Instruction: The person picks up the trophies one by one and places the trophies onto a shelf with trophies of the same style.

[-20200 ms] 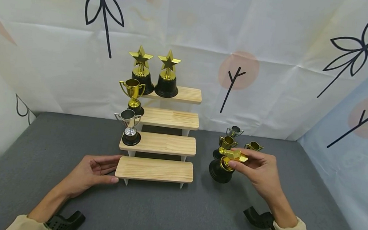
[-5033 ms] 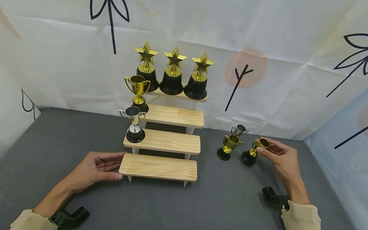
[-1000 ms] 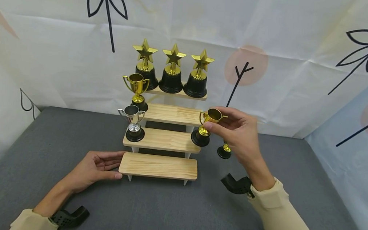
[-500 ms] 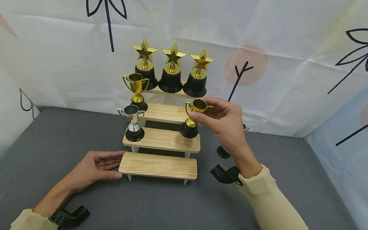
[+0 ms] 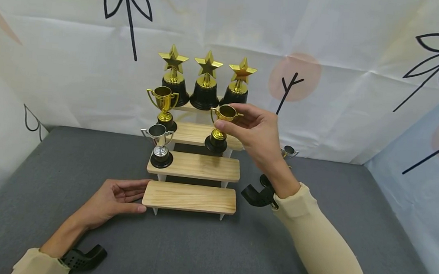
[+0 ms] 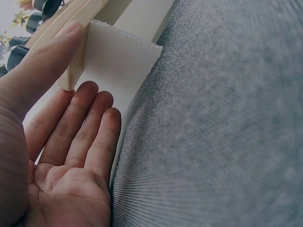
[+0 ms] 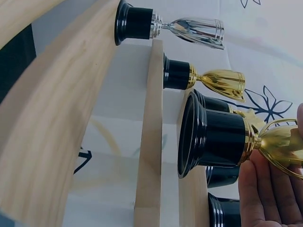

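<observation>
My right hand [image 5: 256, 133] pinches a small gold trophy cup [image 5: 220, 132] by its bowl. In the head view the cup is upright in front of the second-highest shelf, right of centre; in the right wrist view its black base [image 7: 220, 137] hangs clear of the boards. My left hand [image 5: 113, 201] rests at the left end of the lowest shelf [image 5: 190, 197], fingers extended by the white support [image 6: 120, 54], thumb by the board's edge. Another gold cup [image 5: 163, 101] stands left on the second-highest shelf, a silver cup [image 5: 159, 142] on the one below.
Three star trophies [image 5: 206, 81] line the top shelf, behind the held cup. Right of the stand, partly hidden by my right forearm, stand a silver cup [image 5: 288, 151] and another trophy with a black base [image 5: 265, 181]. A patterned white cloth [image 5: 336, 99] backs the grey table [image 5: 178, 251].
Over the last second my right hand has carried the gold cup left and back over the stand. Earlier, a third star trophy joined the top shelf. My left hand has stayed at the stand.
</observation>
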A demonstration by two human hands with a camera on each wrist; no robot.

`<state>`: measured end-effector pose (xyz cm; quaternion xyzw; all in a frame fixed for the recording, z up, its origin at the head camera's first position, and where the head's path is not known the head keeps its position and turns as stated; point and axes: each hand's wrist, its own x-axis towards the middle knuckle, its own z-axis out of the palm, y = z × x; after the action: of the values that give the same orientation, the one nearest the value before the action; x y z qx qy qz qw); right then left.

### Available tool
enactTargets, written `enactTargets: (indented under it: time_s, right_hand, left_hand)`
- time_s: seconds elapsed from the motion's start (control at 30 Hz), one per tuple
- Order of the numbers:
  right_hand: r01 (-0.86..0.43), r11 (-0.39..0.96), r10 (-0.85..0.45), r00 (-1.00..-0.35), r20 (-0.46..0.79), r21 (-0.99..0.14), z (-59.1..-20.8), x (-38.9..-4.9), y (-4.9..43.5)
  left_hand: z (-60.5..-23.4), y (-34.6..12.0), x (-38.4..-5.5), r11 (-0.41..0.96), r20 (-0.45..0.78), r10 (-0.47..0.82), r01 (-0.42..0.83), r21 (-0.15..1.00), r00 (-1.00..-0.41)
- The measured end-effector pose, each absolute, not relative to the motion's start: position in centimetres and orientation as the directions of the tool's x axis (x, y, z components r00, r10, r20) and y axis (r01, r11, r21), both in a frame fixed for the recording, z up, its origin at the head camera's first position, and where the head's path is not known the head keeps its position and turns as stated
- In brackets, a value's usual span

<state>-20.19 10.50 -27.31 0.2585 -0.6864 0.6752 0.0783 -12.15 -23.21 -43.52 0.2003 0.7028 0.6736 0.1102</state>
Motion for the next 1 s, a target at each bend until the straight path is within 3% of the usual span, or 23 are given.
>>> enactTargets:
  time_s: [1.0]
  right_hand:
    - [-0.442,0.0,-0.277,-0.862,0.425,-0.897,-27.8,-22.5,7.3]
  left_hand:
    - [-43.6,-23.2,-12.3,0.014,0.111,0.424,0.129,0.991,-0.899]
